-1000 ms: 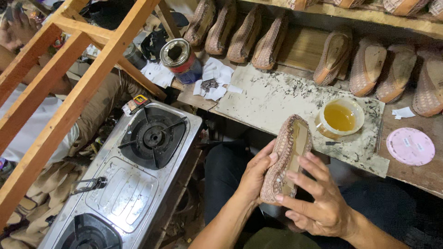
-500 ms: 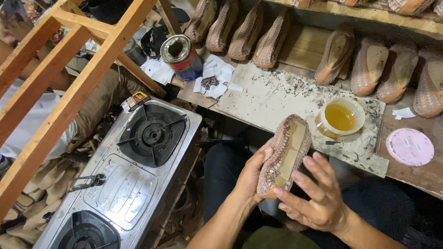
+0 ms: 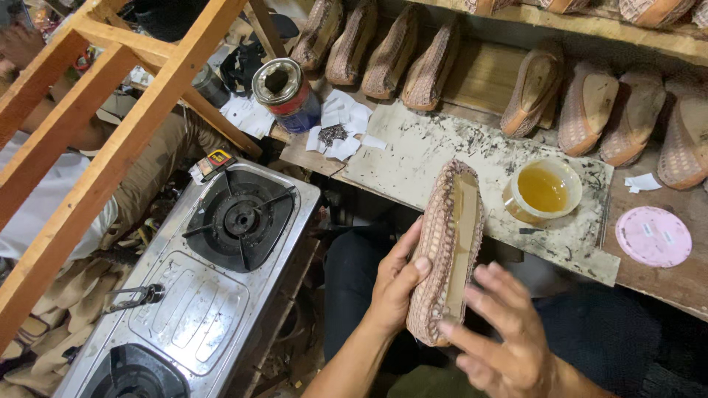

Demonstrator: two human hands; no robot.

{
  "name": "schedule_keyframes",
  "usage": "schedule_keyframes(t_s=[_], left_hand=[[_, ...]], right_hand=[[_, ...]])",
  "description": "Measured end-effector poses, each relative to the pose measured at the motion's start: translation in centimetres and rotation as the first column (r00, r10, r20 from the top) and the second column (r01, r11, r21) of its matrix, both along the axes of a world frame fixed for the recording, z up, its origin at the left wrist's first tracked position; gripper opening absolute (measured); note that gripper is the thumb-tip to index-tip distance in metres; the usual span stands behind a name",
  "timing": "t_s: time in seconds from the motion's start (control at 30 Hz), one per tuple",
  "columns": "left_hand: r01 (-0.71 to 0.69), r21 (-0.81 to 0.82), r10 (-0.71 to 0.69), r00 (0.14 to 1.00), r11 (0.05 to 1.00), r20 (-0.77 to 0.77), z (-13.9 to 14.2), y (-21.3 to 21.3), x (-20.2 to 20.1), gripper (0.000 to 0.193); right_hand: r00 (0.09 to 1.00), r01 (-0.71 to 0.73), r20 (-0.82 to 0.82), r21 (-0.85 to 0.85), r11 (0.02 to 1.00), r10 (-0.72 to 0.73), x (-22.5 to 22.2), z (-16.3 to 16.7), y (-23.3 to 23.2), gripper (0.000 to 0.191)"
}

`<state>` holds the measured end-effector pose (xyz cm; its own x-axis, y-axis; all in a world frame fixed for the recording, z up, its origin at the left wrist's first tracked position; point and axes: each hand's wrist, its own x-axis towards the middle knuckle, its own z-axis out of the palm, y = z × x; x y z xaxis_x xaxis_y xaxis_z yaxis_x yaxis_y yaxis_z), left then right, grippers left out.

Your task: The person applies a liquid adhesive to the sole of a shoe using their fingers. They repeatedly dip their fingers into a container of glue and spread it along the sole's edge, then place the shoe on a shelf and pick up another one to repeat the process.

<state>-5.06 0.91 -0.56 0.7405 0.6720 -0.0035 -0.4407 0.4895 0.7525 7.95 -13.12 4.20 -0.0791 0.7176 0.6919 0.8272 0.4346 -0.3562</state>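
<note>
Holding the woven shoe upper [image 3: 448, 247] sole-side up over the lap, the left hand [image 3: 394, 284] wraps its fingers along the left flank, thumb pressed against the mesh near the heel end; the grip is closed on the shoe. The right hand [image 3: 501, 339] has its fingers spread and open, fingertips just touching the tan insole strip at the heel end; it grips nothing. The shoe sits clear of the workbench [image 3: 442, 158], just in front of its near edge, toe pointing toward the bowl of amber liquid [image 3: 542, 190] at the right end of the speckled board; judging from this, the step is pressing the lapped edge down onto the insole. To do it well: keep the left hand firm so the shoe cannot twist; work the right fingertips evenly from heel to toe; smooth the mesh without wrinkles. A two-burner gas stove [image 3: 199, 284] stands to the left, unlit; more shoes [image 3: 586, 103] lean along the far edge; a pink round lid [image 3: 653, 236] lies at the right edge.
</note>
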Motion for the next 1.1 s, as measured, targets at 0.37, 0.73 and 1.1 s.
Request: schedule_keyframes(t_s=[0.37, 0.73, 1.1], left_hand=[[0.112, -0.186, -0.083, 0.984, 0.976, 0.158, -0.1, -0.6, -0.5, 0.086], [0.181, -0.285, -0.143, 0.979, 0.941, 0.148, -1.9, 1.8, -0.4, 0.107], [0.249, 0.349, -0.180, 0.959, 0.903, -0.219, -0.9, 0.6, -0.5, 0.111]], right_hand=[[0.980, 0.191, 0.061, -0.033, 0.981, -0.189, 3.6, 0.7, 2.8, 0.025], [0.744, 0.654, 0.388, -0.253, 0.713, -0.545, 14.4, 1.6, 5.2, 0.065], [0.863, 0.334, -0.226, -0.416, 0.846, -0.452, 12.6, 1.1, 3.5, 0.043]])
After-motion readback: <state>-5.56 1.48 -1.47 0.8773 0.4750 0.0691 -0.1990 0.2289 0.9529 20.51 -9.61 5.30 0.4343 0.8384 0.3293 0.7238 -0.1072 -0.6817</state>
